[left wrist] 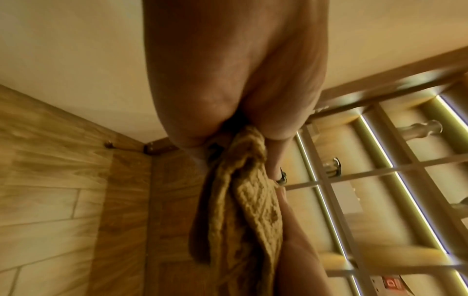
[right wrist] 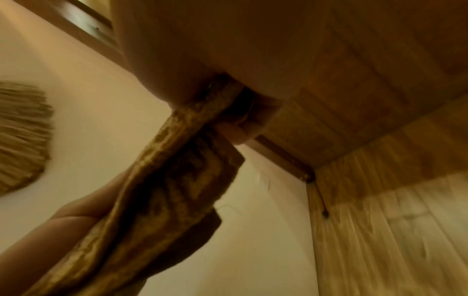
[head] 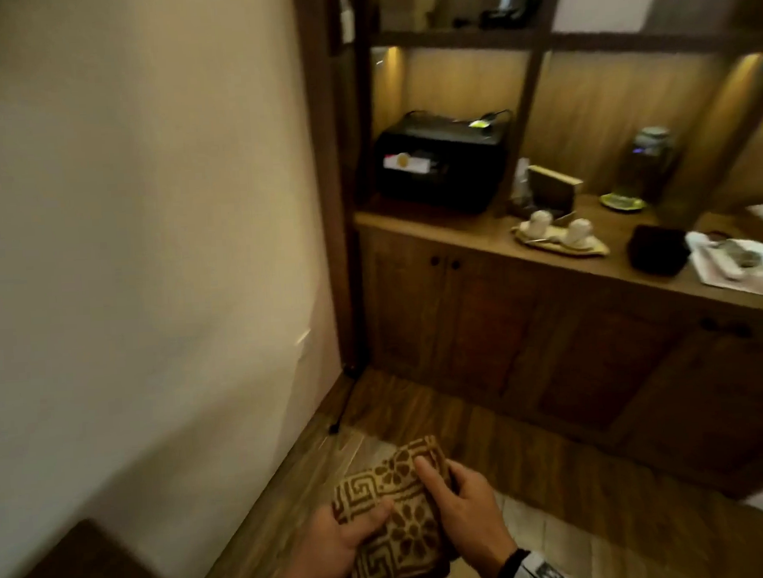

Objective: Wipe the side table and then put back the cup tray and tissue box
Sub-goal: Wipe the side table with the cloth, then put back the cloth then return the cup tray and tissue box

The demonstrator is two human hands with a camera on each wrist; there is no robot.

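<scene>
A folded brown and tan patterned cloth (head: 405,521) is held low in front of me, above the floor. My left hand (head: 361,528) grips its near left edge, thumb on top. My right hand (head: 443,484) pinches its far right corner. The left wrist view shows the cloth (left wrist: 243,210) hanging from my left hand (left wrist: 228,144). In the right wrist view, my right hand (right wrist: 228,116) pinches the cloth (right wrist: 162,190). The cup tray (head: 558,239) with two white cups sits on the cabinet counter (head: 456,232), and a dark box (head: 658,250) stands to its right.
A black appliance (head: 444,161) stands at the counter's left end, with a wooden box (head: 553,187) and a glass jar (head: 647,160) further back. A white tray (head: 741,265) lies at the far right. A dark table corner (head: 76,570) shows bottom left, beside the cream wall.
</scene>
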